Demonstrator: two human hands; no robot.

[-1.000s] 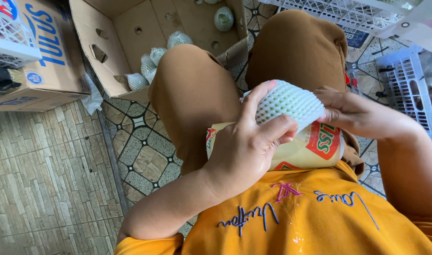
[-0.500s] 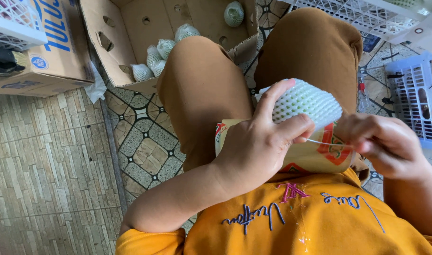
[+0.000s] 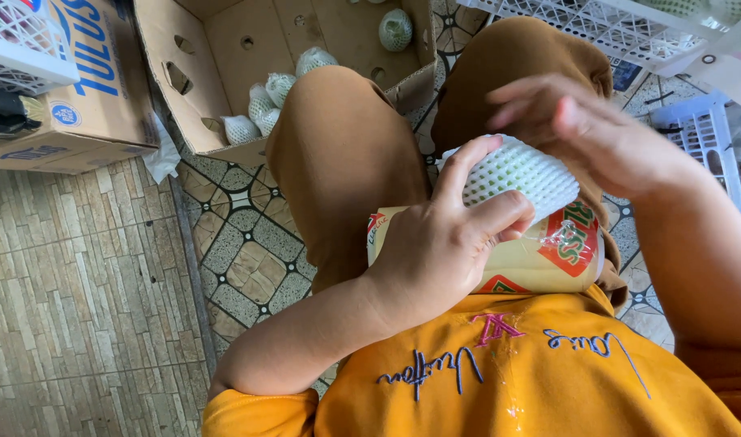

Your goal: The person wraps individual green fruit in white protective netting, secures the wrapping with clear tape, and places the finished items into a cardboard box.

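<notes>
My left-hand fingers [image 3: 475,182] are wrapping around a net-sleeved fruit [image 3: 520,174]; my right hand [image 3: 589,133] is hovering just above it, fingers loosely spread, a plastic roll [image 3: 548,259] lying beneath.

Open cardboard box [image 3: 225,48] reachable past the knees [image 3: 338,137], white crates [image 3: 629,32] crowding the right side

Bright daylight, soft shadows, slight motion blur
</notes>
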